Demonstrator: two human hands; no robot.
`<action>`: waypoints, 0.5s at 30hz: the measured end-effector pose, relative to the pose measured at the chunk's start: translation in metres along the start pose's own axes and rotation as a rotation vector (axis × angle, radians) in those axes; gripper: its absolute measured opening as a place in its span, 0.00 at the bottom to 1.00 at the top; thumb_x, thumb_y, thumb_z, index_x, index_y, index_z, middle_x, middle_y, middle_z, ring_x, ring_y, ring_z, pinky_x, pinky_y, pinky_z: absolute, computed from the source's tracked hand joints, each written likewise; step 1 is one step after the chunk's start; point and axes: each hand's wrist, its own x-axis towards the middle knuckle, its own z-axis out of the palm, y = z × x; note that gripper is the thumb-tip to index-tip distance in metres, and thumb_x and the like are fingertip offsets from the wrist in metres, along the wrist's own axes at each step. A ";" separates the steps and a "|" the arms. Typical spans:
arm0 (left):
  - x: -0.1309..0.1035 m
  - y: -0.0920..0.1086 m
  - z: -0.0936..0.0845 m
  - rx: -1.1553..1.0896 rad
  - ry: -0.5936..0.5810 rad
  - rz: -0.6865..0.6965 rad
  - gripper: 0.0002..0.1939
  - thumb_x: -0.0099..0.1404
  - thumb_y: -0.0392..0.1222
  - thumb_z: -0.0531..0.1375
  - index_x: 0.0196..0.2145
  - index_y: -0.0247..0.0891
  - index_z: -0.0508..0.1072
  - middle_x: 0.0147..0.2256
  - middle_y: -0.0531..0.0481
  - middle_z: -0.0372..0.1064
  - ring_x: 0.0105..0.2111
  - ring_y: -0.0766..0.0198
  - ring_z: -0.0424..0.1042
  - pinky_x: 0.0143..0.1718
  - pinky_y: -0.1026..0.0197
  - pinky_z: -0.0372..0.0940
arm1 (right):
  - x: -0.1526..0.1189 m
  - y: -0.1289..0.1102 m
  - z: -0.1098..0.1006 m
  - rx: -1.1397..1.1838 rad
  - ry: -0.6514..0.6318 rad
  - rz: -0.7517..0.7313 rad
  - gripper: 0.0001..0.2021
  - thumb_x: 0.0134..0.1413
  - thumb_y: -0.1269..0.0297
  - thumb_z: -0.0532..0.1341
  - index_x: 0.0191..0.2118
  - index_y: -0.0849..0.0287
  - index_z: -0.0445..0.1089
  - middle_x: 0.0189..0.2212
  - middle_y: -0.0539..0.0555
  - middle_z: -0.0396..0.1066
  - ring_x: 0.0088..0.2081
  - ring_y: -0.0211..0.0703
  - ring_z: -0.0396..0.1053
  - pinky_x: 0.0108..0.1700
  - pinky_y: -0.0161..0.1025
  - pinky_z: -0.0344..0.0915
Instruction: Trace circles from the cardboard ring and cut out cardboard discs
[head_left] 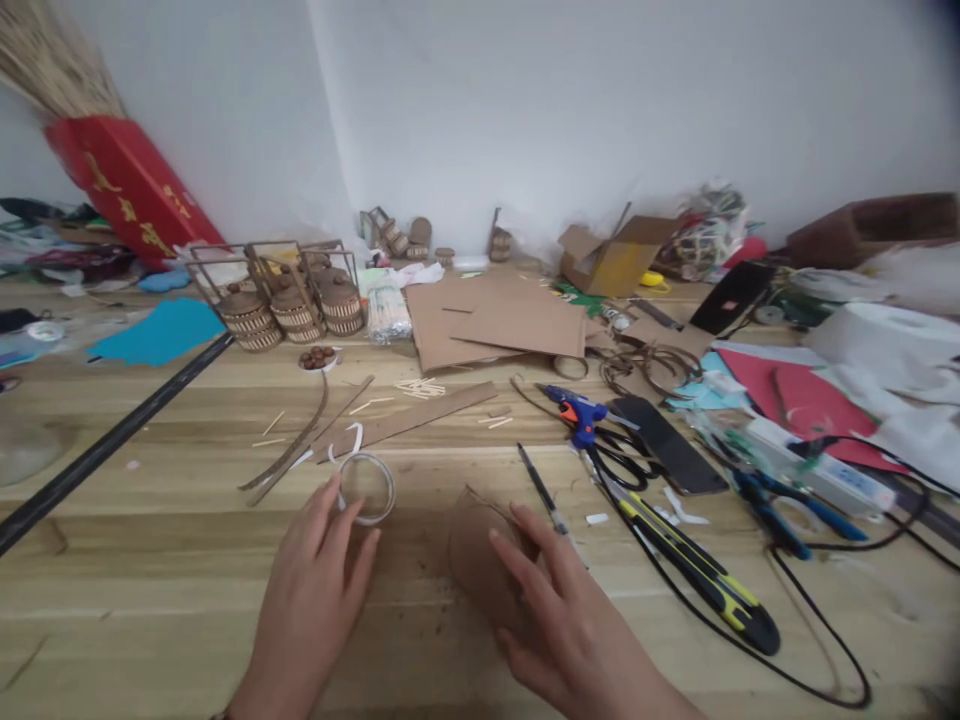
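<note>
My left hand [311, 585] hovers low over the wooden table with its fingers apart. Its fingertips reach the near left edge of a pale ring [391, 490], which looks like a roll of tape. To the right, my right hand [566, 610] spreads its fingers over the right side of a round brown cardboard piece [472, 555]. The fingertips seem to rest on that piece, though blur hides the exact contact. A black pen [541, 487] lies just beyond the right hand, and a yellow-black utility knife [697, 570] is to its right.
A blue glue gun [581, 412], a black phone [667, 445] and pliers [780, 505] lie at right amid a loose cable. Cardboard sheets [487, 315], thin sticks [420, 387] and a cardboard strip [427, 420] are ahead. Small woven baskets [292, 310] stand back left.
</note>
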 end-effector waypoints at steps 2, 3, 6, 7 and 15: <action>0.001 -0.001 -0.001 -0.067 0.026 -0.009 0.20 0.74 0.49 0.50 0.49 0.32 0.73 0.58 0.27 0.68 0.56 0.40 0.71 0.54 0.40 0.68 | -0.003 0.003 -0.004 -0.020 -0.004 -0.061 0.43 0.43 0.79 0.64 0.68 0.60 0.55 0.67 0.74 0.53 0.65 0.69 0.59 0.58 0.60 0.69; 0.001 -0.002 -0.002 -0.117 0.020 -0.037 0.21 0.73 0.51 0.50 0.50 0.33 0.73 0.57 0.29 0.70 0.56 0.41 0.71 0.55 0.40 0.68 | -0.005 0.004 -0.006 -0.031 -0.011 -0.084 0.43 0.41 0.79 0.65 0.67 0.60 0.56 0.67 0.75 0.54 0.65 0.70 0.60 0.57 0.60 0.69; 0.004 -0.002 -0.005 -0.370 -0.101 -0.254 0.25 0.69 0.58 0.53 0.50 0.37 0.75 0.55 0.34 0.73 0.57 0.40 0.71 0.59 0.37 0.64 | -0.007 0.004 -0.011 -0.056 -0.037 -0.132 0.43 0.39 0.78 0.68 0.65 0.62 0.60 0.65 0.77 0.58 0.63 0.72 0.62 0.55 0.61 0.71; 0.005 0.000 -0.006 -0.500 -0.194 -0.360 0.26 0.67 0.60 0.55 0.51 0.39 0.75 0.56 0.36 0.73 0.58 0.40 0.70 0.59 0.38 0.63 | -0.007 0.004 -0.014 -0.065 -0.045 -0.163 0.42 0.40 0.76 0.70 0.65 0.62 0.61 0.64 0.77 0.60 0.62 0.72 0.64 0.55 0.61 0.72; 0.014 0.043 -0.004 -1.359 -0.947 -0.573 0.24 0.51 0.56 0.72 0.41 0.39 0.80 0.39 0.45 0.80 0.44 0.47 0.77 0.44 0.53 0.69 | 0.002 -0.009 -0.039 -0.123 -0.048 -0.451 0.18 0.72 0.62 0.57 0.63 0.45 0.66 0.60 0.54 0.72 0.56 0.50 0.71 0.50 0.43 0.76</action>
